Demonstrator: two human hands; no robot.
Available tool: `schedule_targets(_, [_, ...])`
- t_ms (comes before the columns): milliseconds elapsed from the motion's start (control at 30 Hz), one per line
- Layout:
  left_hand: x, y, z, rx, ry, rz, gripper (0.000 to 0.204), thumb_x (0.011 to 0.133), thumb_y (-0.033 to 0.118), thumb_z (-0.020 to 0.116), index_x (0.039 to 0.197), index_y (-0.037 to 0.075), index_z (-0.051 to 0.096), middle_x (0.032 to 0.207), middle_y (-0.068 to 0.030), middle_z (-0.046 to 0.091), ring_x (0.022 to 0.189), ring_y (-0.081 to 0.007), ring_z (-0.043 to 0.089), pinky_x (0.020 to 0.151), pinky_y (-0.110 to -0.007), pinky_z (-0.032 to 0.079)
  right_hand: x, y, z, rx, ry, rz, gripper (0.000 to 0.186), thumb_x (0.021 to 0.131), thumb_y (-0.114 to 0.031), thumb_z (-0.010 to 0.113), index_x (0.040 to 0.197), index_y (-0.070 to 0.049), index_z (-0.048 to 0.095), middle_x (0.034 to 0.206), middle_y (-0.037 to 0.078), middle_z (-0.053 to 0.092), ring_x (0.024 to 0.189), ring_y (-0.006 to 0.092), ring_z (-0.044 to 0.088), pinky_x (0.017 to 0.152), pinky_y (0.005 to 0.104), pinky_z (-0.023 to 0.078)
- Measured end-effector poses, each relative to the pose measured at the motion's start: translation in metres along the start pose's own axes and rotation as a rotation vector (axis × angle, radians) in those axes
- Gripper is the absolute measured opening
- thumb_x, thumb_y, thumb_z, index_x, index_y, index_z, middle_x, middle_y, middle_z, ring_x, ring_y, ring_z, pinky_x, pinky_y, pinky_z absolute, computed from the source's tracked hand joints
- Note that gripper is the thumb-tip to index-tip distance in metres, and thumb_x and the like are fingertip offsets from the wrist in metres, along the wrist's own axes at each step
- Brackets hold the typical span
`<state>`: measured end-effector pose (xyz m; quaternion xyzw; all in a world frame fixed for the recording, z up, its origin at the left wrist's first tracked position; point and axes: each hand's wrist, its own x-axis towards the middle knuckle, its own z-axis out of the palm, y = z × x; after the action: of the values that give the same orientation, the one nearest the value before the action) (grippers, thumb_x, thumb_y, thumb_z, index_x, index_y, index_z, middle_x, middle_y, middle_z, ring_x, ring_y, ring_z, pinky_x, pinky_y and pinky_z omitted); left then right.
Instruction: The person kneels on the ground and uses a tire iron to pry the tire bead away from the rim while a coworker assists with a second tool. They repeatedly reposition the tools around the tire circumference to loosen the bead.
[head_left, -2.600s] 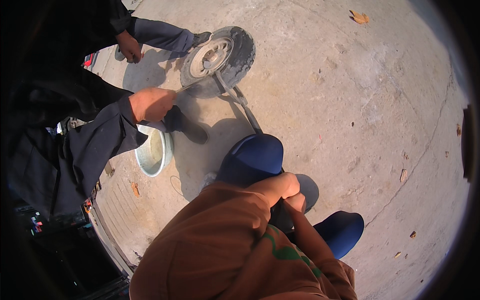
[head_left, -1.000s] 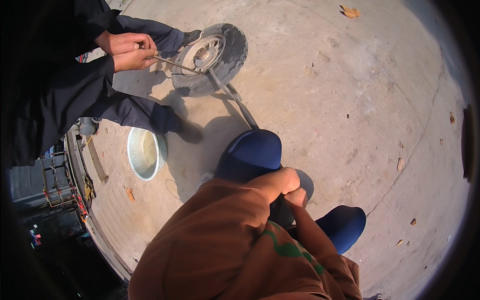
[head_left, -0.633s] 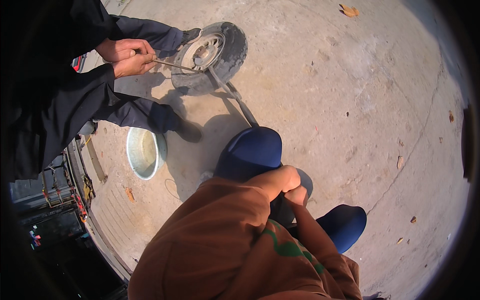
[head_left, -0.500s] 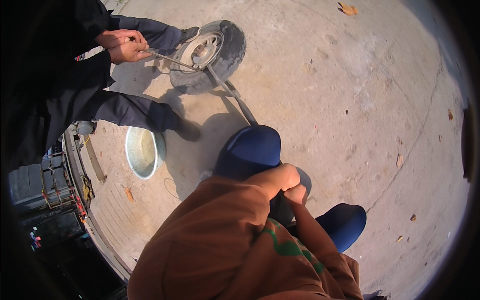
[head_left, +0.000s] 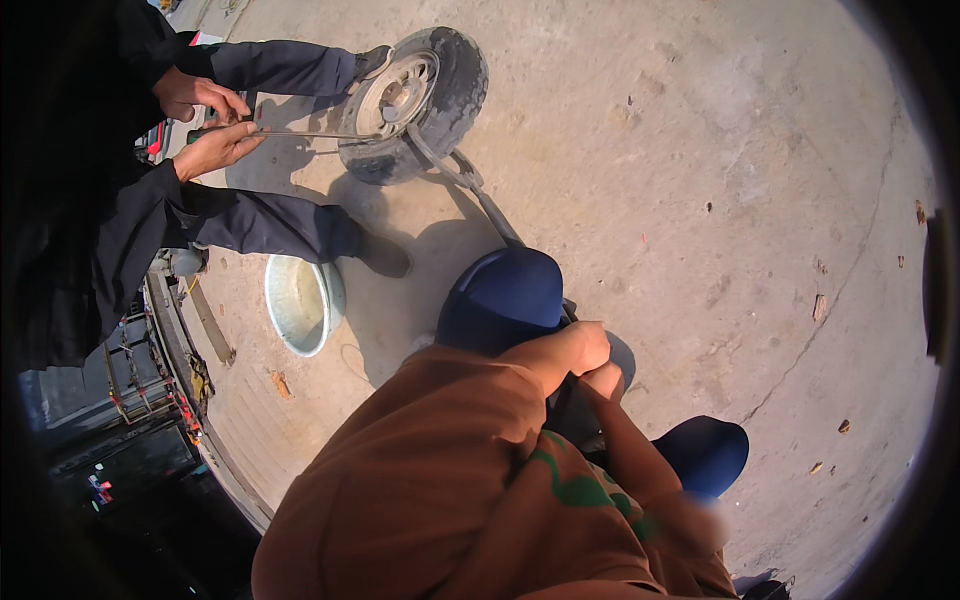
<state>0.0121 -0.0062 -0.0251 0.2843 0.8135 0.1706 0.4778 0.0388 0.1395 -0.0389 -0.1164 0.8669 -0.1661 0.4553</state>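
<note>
My left hand [head_left: 587,346] and my right hand [head_left: 601,380] are closed together, one above the other, on a long dark metal bar [head_left: 500,222]. The bar passes behind my blue-trousered knee [head_left: 505,300] up to the rim of a worn tire on a pale wheel [head_left: 455,95]; what part my fingers wrap is mostly hidden. At the upper left a co-worker in dark clothes holds a thinner rod [head_left: 310,134] against the same rim with one hand [head_left: 210,150]; the other hand [head_left: 195,92] is just above it. That person's shoe [head_left: 372,62] rests at the tire's edge.
A pale plastic basin [head_left: 303,310] stands on the concrete floor [head_left: 760,250] left of my knee. Dark equipment with metal frames and straps [head_left: 140,380] lines the lower left edge. Small dry leaves and a long crack mark the floor on the right.
The co-worker's hands have moved left and apart, and the rod now lies flatter. The tire appears slightly higher and further left. My hands keep their grip, shifted slightly in view.
</note>
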Motion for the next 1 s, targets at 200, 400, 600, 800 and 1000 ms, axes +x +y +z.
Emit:
schedule_targets(200, [0.001, 0.003, 0.006, 0.141, 0.088, 0.077, 0.015, 0.076, 0.023, 0.066, 0.081, 0.013, 0.076, 0.092, -0.0086, 0.075, 0.094, -0.0258, 0.069, 0.099, -0.043, 0.043, -0.007, -0.012, -0.016, 0.010, -0.052, 0.036, 0.030, 0.075, -0.031, 0.074, 0.086, -0.003, 0.074, 0.089, 0.024, 0.070, 0.089, 0.0382, 0.070, 0.076, 0.0451, 0.055])
schedule_targets(400, [0.000, 0.003, 0.009, 0.186, 0.094, 0.020, 0.018, 0.084, 0.021, 0.058, 0.080, 0.015, 0.075, 0.090, -0.0055, 0.075, 0.093, -0.0222, 0.068, 0.098, -0.040, 0.041, -0.013, -0.033, -0.034, 0.153, -0.148, 0.132, 0.032, 0.074, -0.031, 0.077, 0.092, -0.004, 0.074, 0.091, 0.021, 0.072, 0.093, 0.0358, 0.071, 0.079, 0.0444, 0.054])
schedule_targets(600, [-0.001, 0.004, 0.011, 0.241, 0.179, 0.088, 0.020, 0.085, 0.021, 0.057, 0.079, 0.016, 0.075, 0.088, -0.0039, 0.074, 0.090, -0.0229, 0.068, 0.098, -0.040, 0.039, -0.016, -0.035, -0.038, 0.106, -0.143, 0.171, 0.030, 0.075, -0.028, 0.076, 0.090, -0.003, 0.074, 0.092, 0.022, 0.072, 0.092, 0.0358, 0.071, 0.078, 0.0444, 0.054])
schedule_targets(800, [0.009, 0.002, 0.019, 0.154, 0.145, 0.100, 0.018, 0.083, 0.024, 0.060, 0.078, 0.015, 0.075, 0.089, -0.0043, 0.074, 0.090, -0.0224, 0.068, 0.098, -0.039, 0.039, -0.011, -0.024, -0.027, 0.218, -0.131, 0.165, 0.023, 0.075, -0.023, 0.075, 0.088, -0.004, 0.074, 0.090, 0.022, 0.072, 0.091, 0.0370, 0.070, 0.076, 0.0453, 0.054])
schedule_targets(1000, [0.017, 0.001, 0.022, 0.155, 0.113, 0.066, 0.023, 0.081, 0.029, 0.063, 0.088, 0.011, 0.077, 0.098, -0.0082, 0.076, 0.096, -0.0241, 0.071, 0.108, -0.045, 0.038, -0.024, -0.042, -0.040, 0.153, -0.085, 0.197, 0.025, 0.075, -0.025, 0.075, 0.087, -0.004, 0.074, 0.088, 0.022, 0.072, 0.089, 0.0371, 0.071, 0.074, 0.0451, 0.055])
